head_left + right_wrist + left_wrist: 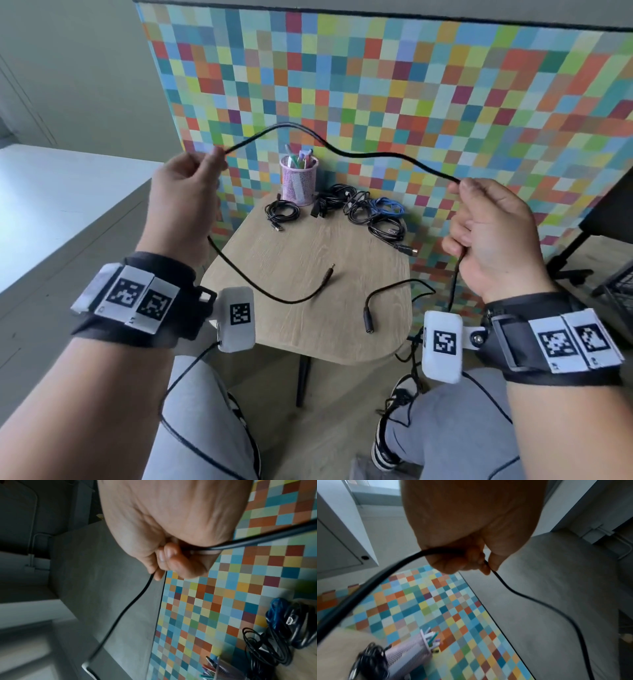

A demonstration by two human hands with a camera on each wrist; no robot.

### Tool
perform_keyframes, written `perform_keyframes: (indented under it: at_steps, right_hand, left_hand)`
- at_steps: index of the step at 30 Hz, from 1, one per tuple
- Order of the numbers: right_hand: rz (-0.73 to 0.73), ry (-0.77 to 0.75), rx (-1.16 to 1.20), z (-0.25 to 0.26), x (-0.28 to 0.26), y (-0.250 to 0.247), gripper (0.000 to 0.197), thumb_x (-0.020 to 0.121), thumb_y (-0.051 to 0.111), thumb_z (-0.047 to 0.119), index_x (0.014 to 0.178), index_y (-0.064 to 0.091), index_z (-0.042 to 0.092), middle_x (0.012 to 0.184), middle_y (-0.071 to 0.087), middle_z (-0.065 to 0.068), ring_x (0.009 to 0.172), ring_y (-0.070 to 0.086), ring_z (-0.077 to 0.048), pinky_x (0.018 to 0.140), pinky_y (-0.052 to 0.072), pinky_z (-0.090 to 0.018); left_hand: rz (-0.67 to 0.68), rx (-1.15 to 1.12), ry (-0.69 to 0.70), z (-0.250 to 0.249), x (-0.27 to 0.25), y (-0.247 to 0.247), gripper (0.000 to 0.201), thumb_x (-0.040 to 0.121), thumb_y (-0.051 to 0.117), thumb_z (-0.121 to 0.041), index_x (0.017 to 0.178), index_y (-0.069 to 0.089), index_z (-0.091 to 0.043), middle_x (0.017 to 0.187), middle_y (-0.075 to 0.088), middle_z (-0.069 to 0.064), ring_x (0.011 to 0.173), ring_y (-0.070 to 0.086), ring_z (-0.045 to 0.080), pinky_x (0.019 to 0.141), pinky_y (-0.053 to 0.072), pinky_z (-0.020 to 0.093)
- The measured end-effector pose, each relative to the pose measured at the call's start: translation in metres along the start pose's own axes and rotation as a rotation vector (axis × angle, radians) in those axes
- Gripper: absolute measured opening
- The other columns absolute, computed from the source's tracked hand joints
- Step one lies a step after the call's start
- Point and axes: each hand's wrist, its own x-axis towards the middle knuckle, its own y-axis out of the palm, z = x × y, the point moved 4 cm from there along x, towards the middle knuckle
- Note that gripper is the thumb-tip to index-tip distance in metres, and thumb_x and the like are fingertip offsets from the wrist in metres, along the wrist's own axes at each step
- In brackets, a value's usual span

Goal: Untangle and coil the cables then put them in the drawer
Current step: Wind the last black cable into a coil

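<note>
A long black cable point(359, 155) arches in the air between my two hands above the small wooden table point(294, 260). My left hand point(191, 202) pinches it point(518, 593) at the upper left, fingers curled around it. My right hand point(486, 226) grips it point(132, 601) at the right, fist closed. From the left hand the cable drops to a jack plug point(329, 270) lying on the table. From the right hand it hangs down to a socket end point(369, 322) near the table's front edge.
Several coiled black cables point(282, 212) and a blue one point(388, 207) lie at the back of the table beside a pink mesh pen cup point(298, 180). A chequered multicolour panel point(411, 85) stands behind. My knees are below the table's front edge. A white surface point(51, 212) lies left.
</note>
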Motion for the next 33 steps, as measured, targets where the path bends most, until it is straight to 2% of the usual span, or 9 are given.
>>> perform_keyframes:
  at_steps: [4, 7, 11, 15, 18, 21, 23, 27, 33]
  right_hand:
    - [0.190, 0.038, -0.181, -0.004, -0.010, 0.020, 0.020, 0.106, 0.049, 0.006, 0.095, 0.062, 0.016, 0.061, 0.047, 0.000, 0.048, 0.034, -0.016, 0.049, 0.035, -0.031]
    - [0.308, 0.049, -0.271, -0.004, -0.020, 0.039, 0.016, 0.107, 0.053, 0.013, 0.100, 0.067, 0.016, 0.063, 0.036, 0.001, 0.046, 0.027, -0.009, 0.048, 0.017, -0.029]
    - [0.435, 0.078, -0.199, 0.003, -0.032, 0.060, 0.023, 0.104, 0.056, 0.030, 0.100, 0.072, 0.013, 0.063, 0.029, 0.004, 0.054, 0.012, -0.015, 0.043, 0.011, -0.023]
    - [0.456, 0.115, -0.042, 0.021, -0.033, 0.062, 0.022, 0.108, 0.047, 0.016, 0.105, 0.064, 0.002, 0.062, 0.039, 0.006, 0.054, 0.014, -0.015, 0.041, 0.018, -0.018]
    - [0.379, 0.119, 0.070, 0.031, -0.029, 0.056, 0.024, 0.110, 0.041, 0.011, 0.098, 0.061, 0.009, 0.065, 0.037, 0.005, 0.052, 0.022, -0.010, 0.043, 0.024, -0.017]
    - [0.336, 0.125, 0.167, 0.038, -0.028, 0.059, 0.025, 0.109, 0.036, 0.007, 0.099, 0.059, 0.013, 0.069, 0.033, 0.002, 0.054, 0.027, -0.012, 0.045, 0.030, -0.021]
    - [0.346, 0.128, 0.216, 0.041, -0.028, 0.069, 0.024, 0.108, 0.034, 0.004, 0.103, 0.057, 0.012, 0.070, 0.032, 0.000, 0.056, 0.028, -0.013, 0.046, 0.033, -0.024]
    - [0.398, 0.105, 0.283, 0.047, -0.029, 0.092, 0.023, 0.108, 0.033, 0.002, 0.108, 0.056, 0.009, 0.071, 0.037, -0.001, 0.057, 0.037, -0.014, 0.054, 0.048, -0.030]
    - [0.417, -0.049, -0.086, 0.032, -0.026, 0.079, 0.034, 0.105, 0.047, 0.032, 0.128, 0.065, 0.016, 0.097, 0.066, -0.007, 0.093, 0.065, -0.023, 0.088, 0.055, -0.047]
  left_hand:
    - [0.122, 0.064, 0.086, 0.002, -0.017, 0.020, 0.029, 0.101, 0.063, -0.042, 0.086, 0.072, -0.018, 0.061, 0.044, -0.010, 0.053, 0.035, 0.009, 0.052, 0.032, 0.028]
    - [0.189, 0.155, 0.195, -0.009, -0.031, 0.037, 0.031, 0.102, 0.064, -0.036, 0.087, 0.072, -0.010, 0.060, 0.047, -0.010, 0.051, 0.036, 0.004, 0.049, 0.033, 0.021]
    - [0.343, 0.271, 0.228, -0.021, -0.043, 0.057, 0.027, 0.103, 0.060, -0.036, 0.079, 0.068, -0.027, 0.063, 0.055, -0.008, 0.054, 0.045, 0.007, 0.054, 0.038, 0.023]
    - [0.328, 0.251, 0.215, -0.023, -0.040, 0.052, 0.014, 0.103, 0.057, -0.026, 0.113, 0.068, -0.028, 0.097, 0.068, -0.005, 0.068, 0.066, 0.011, 0.064, 0.054, 0.034]
    - [0.176, 0.226, 0.224, -0.016, -0.034, 0.035, 0.038, 0.096, 0.063, -0.028, 0.133, 0.053, -0.032, 0.129, 0.059, -0.004, 0.104, 0.068, 0.013, 0.089, 0.058, 0.039]
    - [0.154, 0.157, 0.324, -0.022, -0.052, 0.037, 0.016, 0.088, 0.067, -0.032, 0.100, 0.061, -0.023, 0.100, 0.067, -0.009, 0.085, 0.065, 0.010, 0.077, 0.056, 0.038]
    - [0.428, 0.157, 0.275, -0.020, -0.076, 0.056, 0.015, 0.091, 0.069, -0.038, 0.089, 0.067, -0.024, 0.073, 0.062, -0.015, 0.066, 0.056, 0.009, 0.063, 0.047, 0.031]
    - [1.024, 0.549, 0.276, 0.009, -0.132, 0.100, 0.021, 0.099, 0.064, -0.042, 0.109, 0.071, -0.024, 0.074, 0.066, -0.009, 0.063, 0.059, 0.008, 0.060, 0.046, 0.026]
    - [0.800, 0.155, 0.032, 0.011, -0.115, 0.093, 0.032, 0.110, 0.046, -0.022, 0.084, 0.061, -0.012, 0.059, 0.062, 0.002, 0.052, 0.056, 0.017, 0.054, 0.044, 0.034]
